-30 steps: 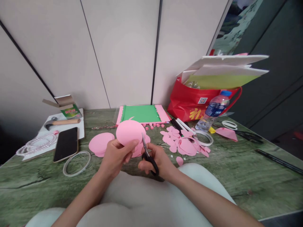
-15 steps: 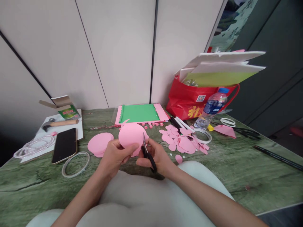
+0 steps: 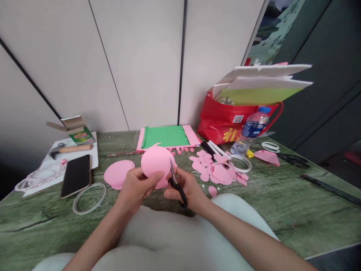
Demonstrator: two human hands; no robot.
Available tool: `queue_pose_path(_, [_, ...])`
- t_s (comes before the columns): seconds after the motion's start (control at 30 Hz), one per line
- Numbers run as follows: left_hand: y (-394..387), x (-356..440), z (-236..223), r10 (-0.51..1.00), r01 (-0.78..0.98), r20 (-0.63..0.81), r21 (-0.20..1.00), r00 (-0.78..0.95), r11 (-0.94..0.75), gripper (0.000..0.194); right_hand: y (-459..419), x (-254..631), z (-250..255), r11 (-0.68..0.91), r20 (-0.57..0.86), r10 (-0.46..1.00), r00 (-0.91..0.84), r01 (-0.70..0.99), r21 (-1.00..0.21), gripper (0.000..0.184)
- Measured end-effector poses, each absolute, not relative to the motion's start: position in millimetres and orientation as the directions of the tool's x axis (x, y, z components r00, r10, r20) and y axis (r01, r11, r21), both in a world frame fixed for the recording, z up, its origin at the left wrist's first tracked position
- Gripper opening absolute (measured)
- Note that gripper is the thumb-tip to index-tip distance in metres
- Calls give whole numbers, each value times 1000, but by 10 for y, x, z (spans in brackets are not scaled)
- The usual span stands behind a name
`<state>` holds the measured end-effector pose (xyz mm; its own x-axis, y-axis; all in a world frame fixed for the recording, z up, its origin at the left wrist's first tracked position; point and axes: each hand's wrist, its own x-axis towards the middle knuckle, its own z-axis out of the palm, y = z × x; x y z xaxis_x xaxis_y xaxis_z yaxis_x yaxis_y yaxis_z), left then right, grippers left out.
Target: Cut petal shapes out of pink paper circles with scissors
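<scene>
Between thumb and fingers, my left hand (image 3: 139, 184) pinches a pink paper circle (image 3: 155, 162) above the table's front edge. My right hand (image 3: 190, 188) is closed around the black handles of a pair of scissors (image 3: 177, 186). The blades point up and meet the circle's right edge. A curled strip of pink paper sticks up over the top of the circle. Left of my hands lies a stack of pink paper ovals (image 3: 118, 173). To the right is a pile of pink petal-shaped cutouts (image 3: 221, 173).
A green sheet (image 3: 165, 136) on pink paper lies at the back. On the left are a phone (image 3: 76, 175), a tape roll (image 3: 89, 199), a hammer (image 3: 75, 148) and beads (image 3: 42, 177). A red bag (image 3: 217, 120), water bottle (image 3: 251, 131) and another tape roll (image 3: 241, 163) stand right.
The view has tilted very slightly. The scissors have shifted a little at the circle's right edge, and the curled strip above it has moved slightly right. Both hands keep their holds.
</scene>
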<state>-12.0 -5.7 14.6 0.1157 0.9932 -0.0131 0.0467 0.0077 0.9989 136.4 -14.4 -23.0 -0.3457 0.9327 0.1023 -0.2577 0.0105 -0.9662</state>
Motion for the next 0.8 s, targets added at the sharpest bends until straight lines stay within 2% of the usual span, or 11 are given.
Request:
queue_pose_path(0.33, [-50, -125, 155, 996, 6, 12, 1000, 93, -13, 27, -135, 1362, -251, -6, 58, 950, -305, -203, -979, 41])
queue_pose_path(0.63, [-63, -98, 195, 982, -90, -22, 995, 188, 39, 25, -156, 1363, -239, -27, 39, 938, -344, -187, -982, 38])
queue_pose_path(0.8, [-38, -127, 178, 995, -128, 20, 992, 94, -8, 22, -152, 1351, -295, -3, 54, 931, -361, -157, -988, 36])
